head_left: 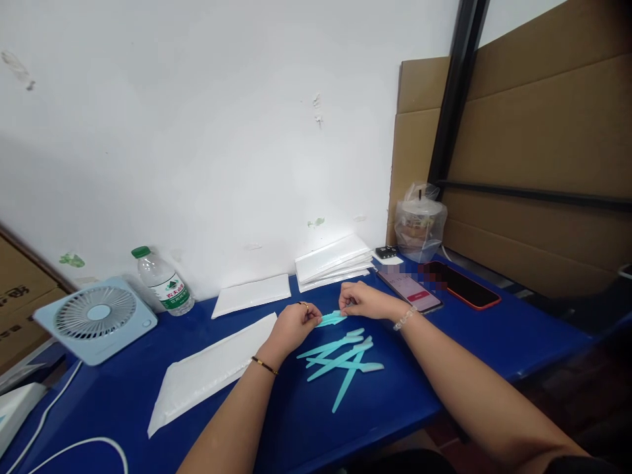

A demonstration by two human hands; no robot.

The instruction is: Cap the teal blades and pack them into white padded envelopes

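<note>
Between my two hands, just above the blue tabletop, a small bunch of turquoise eyebrow razors (330, 319) is held level. The fingers of my left hand (295, 327) pinch its left end, and my right hand (364, 301) pinches the right end with thumb and fingertips. My fingers cover both ends, so how many razors are in the bunch is unclear. Right below my hands, several loose eyebrow razors (340, 361) lie crossed over each other on the table, their pale blade ends pointing mostly right.
White padded envelopes lie at the left (212, 372), by the wall (251, 296) and in a stack (333, 260). A blue fan (99, 316) and a water bottle (165, 283) stand left. Two phones (412, 289) (461, 284) and a bagged drink cup (419, 224) are right.
</note>
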